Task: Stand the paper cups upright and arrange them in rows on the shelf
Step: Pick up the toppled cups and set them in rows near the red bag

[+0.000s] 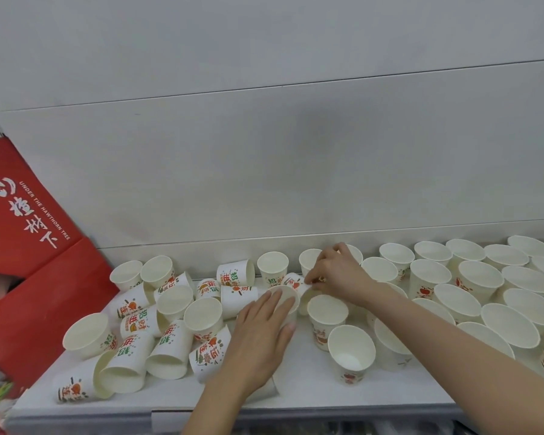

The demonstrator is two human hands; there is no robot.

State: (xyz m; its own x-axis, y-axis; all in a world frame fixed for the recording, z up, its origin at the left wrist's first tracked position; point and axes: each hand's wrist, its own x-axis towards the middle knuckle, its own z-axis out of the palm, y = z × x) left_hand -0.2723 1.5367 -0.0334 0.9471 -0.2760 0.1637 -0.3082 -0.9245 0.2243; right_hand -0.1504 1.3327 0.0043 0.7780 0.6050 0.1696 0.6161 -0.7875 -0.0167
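White paper cups with red and green print cover the white shelf (pixel 308 387). On the left, a jumble of cups (pixel 167 343) lies tipped over or leaning. On the right, upright cups (pixel 471 287) stand in rows. My left hand (pixel 258 337) lies with straight fingers over the rim of one cup (pixel 284 297) in the middle. My right hand (pixel 336 271) pinches a tipped cup (pixel 296 282) just behind it. Near the front stand two upright cups (pixel 350 353).
A red cardboard box (pixel 22 233) with white lettering stands against the shelf's left end. The grey back wall (pixel 296 183) rises right behind the cups. The shelf's front edge (pixel 296 414) runs below my forearms.
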